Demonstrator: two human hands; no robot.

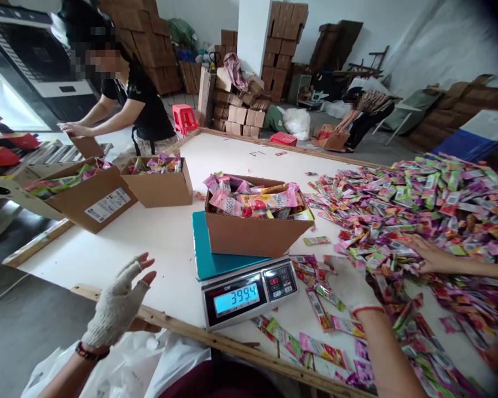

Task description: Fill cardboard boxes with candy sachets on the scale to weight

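My left hand (122, 296), in a white fingerless glove, hovers over the front edge of the table with its fingers apart and nothing in it. My gloved right hand (351, 279) reaches down at loose sachets right of the scale; its fingertips are hard to make out. The digital scale (249, 293) reads 399.4. On its teal platform (203, 243) stands a cardboard box (253, 235) heaped with pink, green and orange sachets (269, 202). A large pile of sachets (431, 204) covers the table's right side.
Two more filled boxes (102, 207) (161, 185) stand at the left. Another person's hand (427, 251) touches the pile at the right. A person in black (139, 99) handles cardboard at the back left; another bends over a box (332, 138). A wooden rim (174, 323) edges the table.
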